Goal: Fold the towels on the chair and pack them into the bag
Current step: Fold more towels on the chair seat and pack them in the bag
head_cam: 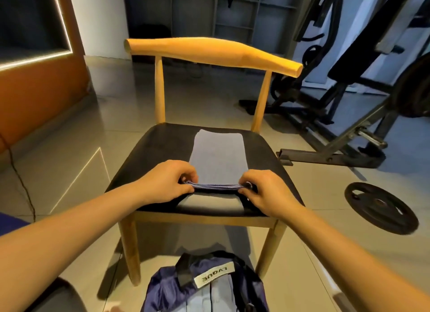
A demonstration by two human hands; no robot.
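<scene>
Grey towel [217,155] on the chair [162,144]: our left hand [167,183] and right hand [265,193] pinch its near edge (layers stacked); uneven pulling could skew the fold.

Grey-blue towel [217,155] flat on the dark chair seat [149,153], left hand [167,183] and right hand [267,193] pinching its near folded edge, navy bag [204,286] at 6 o'clock, weight plate [381,207] at 4 o'clock

I have bare chair seat [151,148] down the left and right edges, either side of the towel [217,155] — free passage there. The backrest [209,52] bars the far edge; the bag [167,290] lies on the floor before the front edge.
</scene>
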